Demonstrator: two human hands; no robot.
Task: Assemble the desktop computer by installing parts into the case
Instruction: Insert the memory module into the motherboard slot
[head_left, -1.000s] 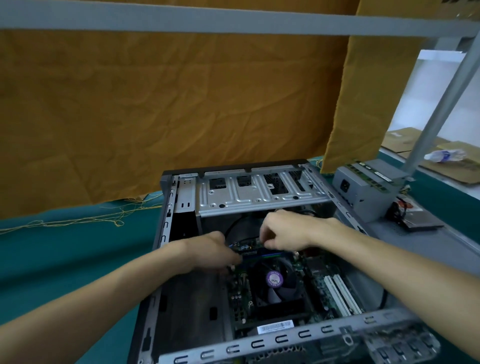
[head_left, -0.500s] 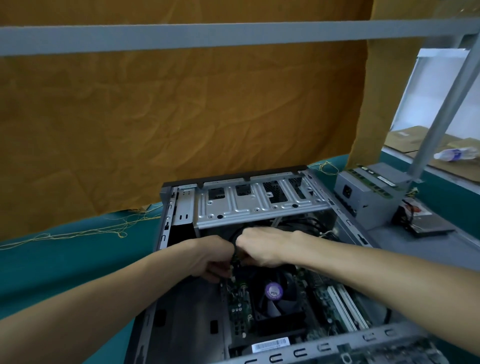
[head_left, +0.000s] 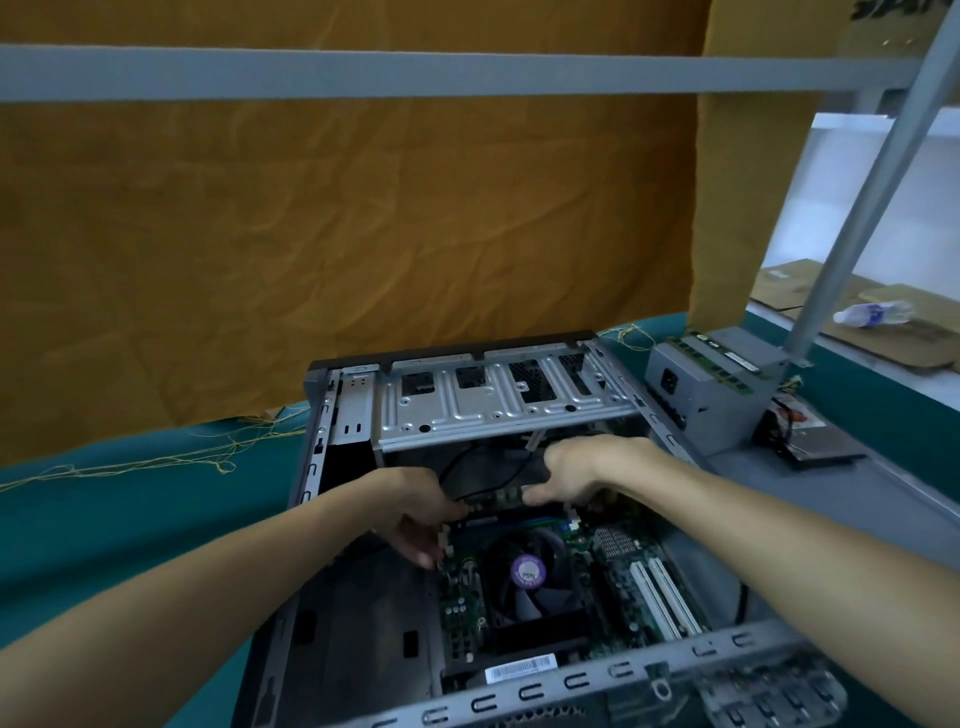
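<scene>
Since half a second ago our hands moved apart: left hand (head_left: 410, 506) and right hand (head_left: 576, 470) each pinch an end of the memory stick (head_left: 496, 500) inside the case (head_left: 332, 415), above the fan (head_left: 530, 571).

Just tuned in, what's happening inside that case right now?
A person has both hands inside the open computer case, which lies on its side on the green table. The left hand and right hand each pinch one end of a memory stick, holding it over the motherboard just beyond the CPU fan. Whether it is seated yet cannot be told. A power supply sits outside the case, to its right, not yet installed.
</scene>
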